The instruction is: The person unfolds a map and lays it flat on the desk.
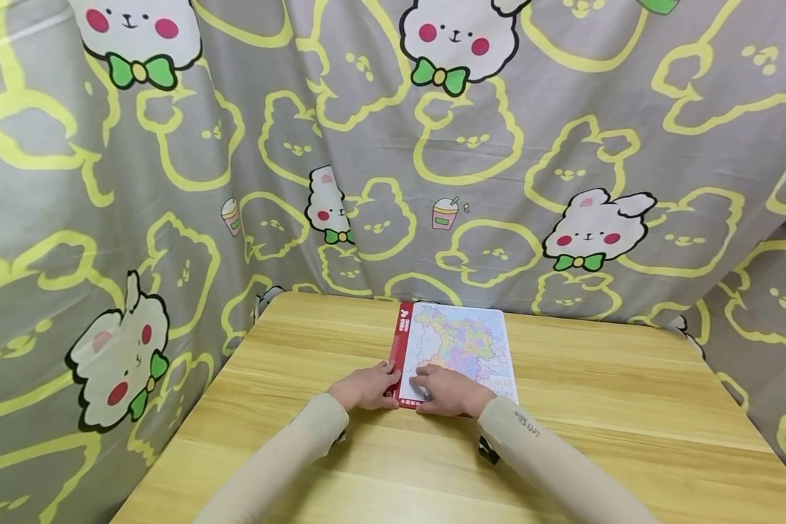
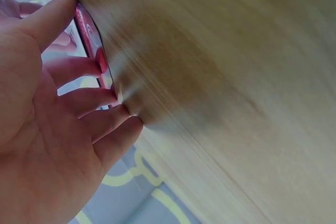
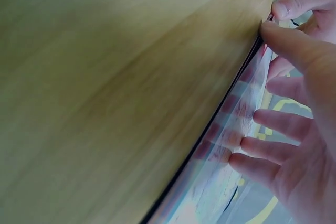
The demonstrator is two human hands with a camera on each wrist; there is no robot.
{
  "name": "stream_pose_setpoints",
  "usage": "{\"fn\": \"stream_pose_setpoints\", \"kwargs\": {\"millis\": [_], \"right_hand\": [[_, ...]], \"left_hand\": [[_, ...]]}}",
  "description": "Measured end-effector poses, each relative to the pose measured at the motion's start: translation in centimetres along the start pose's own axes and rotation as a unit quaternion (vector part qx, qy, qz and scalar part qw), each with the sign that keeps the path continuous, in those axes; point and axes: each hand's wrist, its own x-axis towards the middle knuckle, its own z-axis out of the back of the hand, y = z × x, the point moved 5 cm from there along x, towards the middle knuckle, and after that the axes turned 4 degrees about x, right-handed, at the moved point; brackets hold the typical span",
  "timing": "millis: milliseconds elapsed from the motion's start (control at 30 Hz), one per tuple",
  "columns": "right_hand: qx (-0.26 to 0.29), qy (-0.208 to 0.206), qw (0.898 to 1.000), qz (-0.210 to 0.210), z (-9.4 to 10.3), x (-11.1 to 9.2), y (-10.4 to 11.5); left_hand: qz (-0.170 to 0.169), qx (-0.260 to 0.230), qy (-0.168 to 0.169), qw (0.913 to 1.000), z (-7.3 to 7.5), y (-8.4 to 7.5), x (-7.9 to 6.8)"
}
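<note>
A flat, glossy map sheet or board (image 1: 465,338) with a red strip (image 1: 402,349) down its left side lies on the table. My left hand (image 1: 365,386) is at the near left corner. In the left wrist view its thumb touches the near edge, and its spread fingers reach the red edge (image 2: 93,40) and the tabletop beside it. My right hand (image 1: 453,391) lies over the near part of the map. The right wrist view has its fingertips touching the shiny map surface (image 3: 210,177), with the thumb at the near edge close to the left thumb.
The wooden table (image 1: 629,407) extends on both sides of the map. A grey curtain (image 1: 380,145) with yellow outlines and white cartoon animals hangs behind the table and along its sides. The map's far edge lies close to the back curtain.
</note>
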Motion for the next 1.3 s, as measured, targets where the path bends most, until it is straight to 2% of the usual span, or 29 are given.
{"fn": "stream_pose_setpoints", "kwargs": {"millis": [533, 733, 900, 1067, 1300], "right_hand": [[-0.035, -0.039, 0.998, 0.03, 1.8, -1.5, 0.5], [-0.061, -0.056, 0.996, 0.038, 1.9, -2.2, 0.8], [-0.082, -0.081, 0.992, 0.06, 1.8, -2.8, 1.2], [-0.097, -0.091, 0.989, 0.063, 2.0, -3.1, 1.4], [-0.173, -0.104, 0.976, 0.081, 3.3, -4.0, 2.1]], "left_hand": [[-0.009, -0.001, -0.009, 0.9999, -0.3, 0.3, 0.0], [0.001, -0.013, -0.004, 0.9999, -0.3, 0.1, 0.0], [0.012, -0.021, 0.003, 0.9997, -0.4, 0.1, 0.0], [0.016, -0.024, 0.008, 0.9996, -0.4, 0.0, 0.1], [0.017, -0.01, 0.003, 0.9998, -0.4, -0.2, 0.1]]}}
